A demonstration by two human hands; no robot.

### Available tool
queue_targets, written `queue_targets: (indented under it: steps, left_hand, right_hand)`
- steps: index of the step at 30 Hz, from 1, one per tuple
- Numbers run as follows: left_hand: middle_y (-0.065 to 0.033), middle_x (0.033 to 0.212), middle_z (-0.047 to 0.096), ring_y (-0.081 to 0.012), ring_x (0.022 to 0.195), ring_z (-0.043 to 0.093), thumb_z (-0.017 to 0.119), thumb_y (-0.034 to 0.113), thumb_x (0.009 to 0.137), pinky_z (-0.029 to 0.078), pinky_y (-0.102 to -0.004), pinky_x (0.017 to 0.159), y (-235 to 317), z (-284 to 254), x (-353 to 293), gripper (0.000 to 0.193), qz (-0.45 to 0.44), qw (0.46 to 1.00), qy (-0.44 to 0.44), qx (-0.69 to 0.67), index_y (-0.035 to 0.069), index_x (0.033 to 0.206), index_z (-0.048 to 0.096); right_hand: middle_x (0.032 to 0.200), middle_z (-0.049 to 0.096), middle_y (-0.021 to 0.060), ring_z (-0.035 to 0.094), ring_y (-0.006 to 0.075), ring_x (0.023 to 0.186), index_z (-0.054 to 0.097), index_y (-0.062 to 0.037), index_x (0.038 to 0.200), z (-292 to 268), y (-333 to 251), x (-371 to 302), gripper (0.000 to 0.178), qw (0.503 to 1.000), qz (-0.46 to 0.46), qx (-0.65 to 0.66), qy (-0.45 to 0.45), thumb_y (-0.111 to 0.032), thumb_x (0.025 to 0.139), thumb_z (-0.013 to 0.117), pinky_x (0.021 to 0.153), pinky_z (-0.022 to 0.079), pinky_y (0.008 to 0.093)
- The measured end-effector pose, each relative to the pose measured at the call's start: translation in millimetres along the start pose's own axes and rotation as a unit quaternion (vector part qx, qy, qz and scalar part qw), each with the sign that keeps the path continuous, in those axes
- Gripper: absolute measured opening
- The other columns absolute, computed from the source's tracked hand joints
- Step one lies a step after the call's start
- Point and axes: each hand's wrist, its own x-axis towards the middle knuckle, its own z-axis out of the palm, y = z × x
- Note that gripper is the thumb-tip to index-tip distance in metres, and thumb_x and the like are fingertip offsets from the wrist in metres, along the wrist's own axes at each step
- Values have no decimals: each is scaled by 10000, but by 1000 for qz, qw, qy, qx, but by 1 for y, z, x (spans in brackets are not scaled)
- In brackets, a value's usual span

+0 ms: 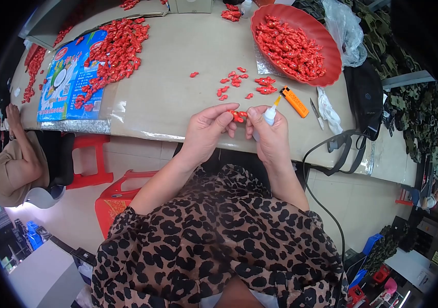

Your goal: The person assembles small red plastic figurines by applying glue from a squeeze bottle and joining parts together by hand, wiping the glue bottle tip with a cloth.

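My left hand (204, 132) pinches a small glossy red figure piece (237, 116) between thumb and fingertips, just past the table's near edge. My right hand (272, 137) is closed around a small white glue bottle (269, 116) with a yellowish nozzle pointing up and away. Its thumb and forefinger also meet the right end of the red piece; whether they grip a separate part there is too small to tell. Beyond my hands lie several loose small red parts (236, 82) and a few larger red figures (265, 90). An orange lighter (295, 102) lies right of the bottle.
A red scalloped bowl (332, 72) full of red pieces stands at the back right. Tweezers (315, 110), a crumpled white tissue (329, 112) and a black bag (365, 97) lie nearby. Red pieces heap on a blue printed sheet (60, 102) at left. Another person (18, 159) sits far left.
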Motion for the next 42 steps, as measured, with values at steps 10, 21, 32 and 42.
queue_targets:
  steps: [10, 21, 32, 42]
  left_hand:
    - [-77, 803, 554, -122, 666, 504, 482, 88, 832, 435, -241, 582, 0, 0, 0, 241, 3, 1000, -2, -3, -24, 1043, 512]
    - [-58, 763, 569, -96, 647, 508, 512, 77, 812, 435, -206, 606, 1, 3, -1, 223, 4, 1000, 16, 18, -18, 1011, 543]
    - [-58, 770, 567, -94, 652, 510, 505, 58, 811, 436, -203, 614, -2, 2, -2, 220, 20, 998, 24, 46, -21, 1013, 541]
    - [-28, 769, 553, -69, 646, 495, 515, 67, 808, 423, -192, 596, -1, 4, -3, 191, 20, 999, 17, 42, -4, 983, 543]
  right_hand:
    - [613, 527, 12, 464, 44, 505, 534, -6, 772, 4, 4, -4, 143, 990, -65, -122, 40, -141, 781, 580, 445, 380, 169]
    - [631, 544, 16, 474, 42, 528, 541, -5, 768, 1, 1, -2, 138, 995, -16, -98, 8, -133, 770, 592, 465, 390, 173]
    - [669, 555, 19, 500, 53, 588, 546, -1, 767, 2, 7, -8, 107, 994, -50, -94, 23, -97, 766, 592, 531, 420, 179]
    - [715, 564, 13, 501, 57, 640, 559, 14, 774, -8, 3, -6, 72, 989, -72, -126, -11, -54, 766, 581, 589, 414, 190]
